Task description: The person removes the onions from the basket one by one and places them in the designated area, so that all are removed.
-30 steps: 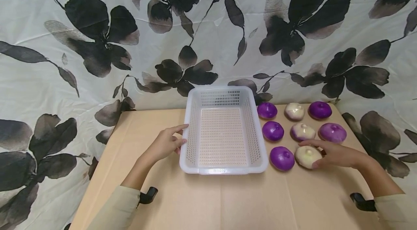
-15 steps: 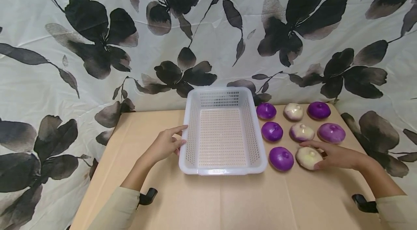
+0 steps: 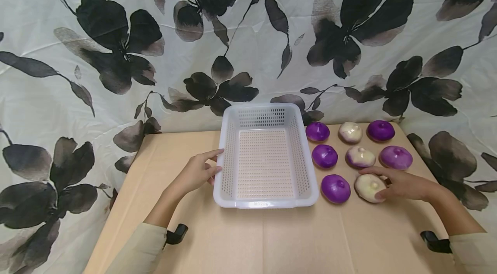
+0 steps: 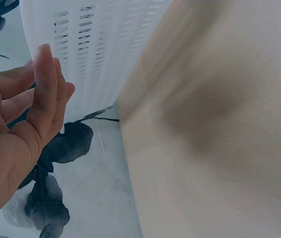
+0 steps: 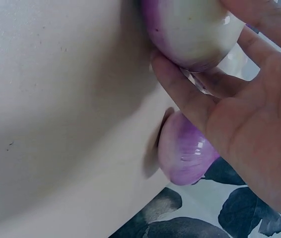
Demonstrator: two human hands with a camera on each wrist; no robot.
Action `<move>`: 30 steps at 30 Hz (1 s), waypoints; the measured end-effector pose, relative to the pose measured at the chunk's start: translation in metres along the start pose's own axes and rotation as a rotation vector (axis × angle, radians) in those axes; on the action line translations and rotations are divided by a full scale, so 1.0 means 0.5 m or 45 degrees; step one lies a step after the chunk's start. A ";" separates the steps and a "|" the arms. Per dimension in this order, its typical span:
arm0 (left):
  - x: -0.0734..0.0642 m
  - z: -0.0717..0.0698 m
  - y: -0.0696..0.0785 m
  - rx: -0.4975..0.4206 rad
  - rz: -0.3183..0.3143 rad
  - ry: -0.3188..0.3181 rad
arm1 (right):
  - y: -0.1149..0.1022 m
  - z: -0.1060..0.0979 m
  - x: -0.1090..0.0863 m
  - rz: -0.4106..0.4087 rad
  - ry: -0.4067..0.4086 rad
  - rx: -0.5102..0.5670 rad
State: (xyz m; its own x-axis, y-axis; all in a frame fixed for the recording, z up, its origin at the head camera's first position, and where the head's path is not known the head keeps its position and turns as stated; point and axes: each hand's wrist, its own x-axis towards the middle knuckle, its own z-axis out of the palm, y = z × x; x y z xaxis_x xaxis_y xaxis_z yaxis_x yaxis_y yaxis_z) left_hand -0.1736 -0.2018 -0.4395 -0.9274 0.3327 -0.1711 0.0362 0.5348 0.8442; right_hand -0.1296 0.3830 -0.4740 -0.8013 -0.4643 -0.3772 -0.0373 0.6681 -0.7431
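My right hand (image 3: 404,184) holds a pale onion (image 3: 370,188) in the front row, thumb at its near side and fingers at its far side. In the right wrist view the same onion (image 5: 190,29) shows a purple flank, and the fingers curve around it. My left hand (image 3: 197,171) touches the left rim of a white perforated plastic basket (image 3: 266,203) with loosely extended fingertips. From the left wrist, the fingers (image 4: 45,87) lie against the basket's slotted side wall. Left of the held onion sits a purple onion (image 3: 335,189).
Behind the right hand, a purple onion (image 3: 396,157) and a pale onion (image 3: 360,157) share a row with another purple one (image 3: 325,156). More onions line the table's back edge. A floral cloth (image 3: 272,49) hangs behind the tan table (image 3: 264,239).
The pale onion has shifted slightly to the right and turned a little under my right hand. My left hand and the basket stay in place.
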 end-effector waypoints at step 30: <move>-0.008 -0.008 -0.009 0.046 0.021 -0.016 | -0.011 -0.046 -0.021 -0.118 0.028 -0.051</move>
State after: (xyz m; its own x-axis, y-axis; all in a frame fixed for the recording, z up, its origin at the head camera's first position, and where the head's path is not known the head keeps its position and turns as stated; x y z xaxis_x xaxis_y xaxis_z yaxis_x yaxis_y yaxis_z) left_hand -0.1714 -0.2085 -0.4407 -0.9219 0.3511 -0.1640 0.0647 0.5567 0.8282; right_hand -0.1346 0.3974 -0.4531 -0.8060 -0.5130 -0.2952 -0.1358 0.6458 -0.7513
